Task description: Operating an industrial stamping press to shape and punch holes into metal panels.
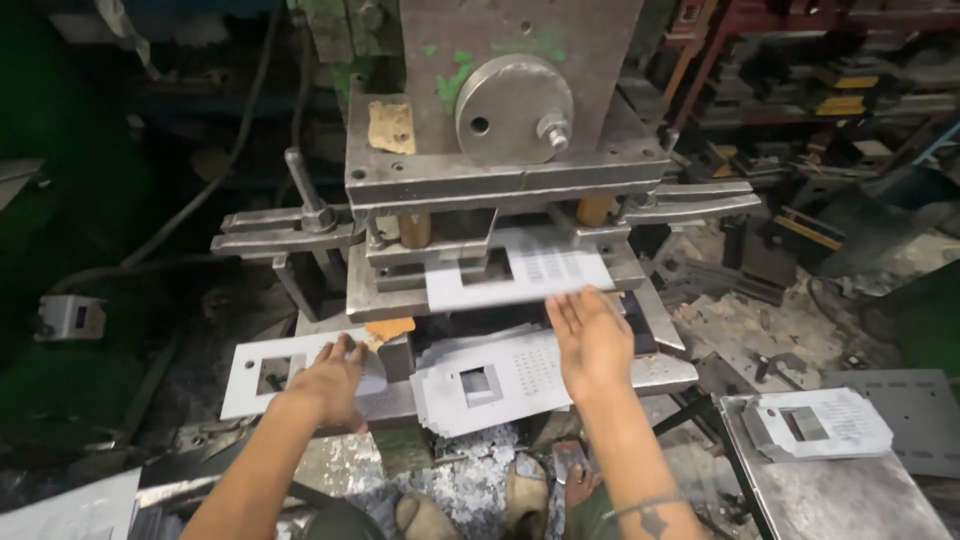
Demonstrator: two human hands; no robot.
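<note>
— Where's the sheet? 
— The white punched metal sheet (520, 275) lies in the press (500, 180) bed, long axis running left to right, tilted slightly up at its right end. The right hand (592, 340) rests at its near edge, fingers released and flat. 
— And the other? 
— The left hand (330, 380) presses a blank panel (262, 372), fingers spread. Best done by sliding the sheet in square — fingers outside the die.

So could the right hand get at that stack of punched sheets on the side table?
Probably yes: the right hand hovers at the press, and nothing visible lies between it and the stack of punched sheets.
</note>
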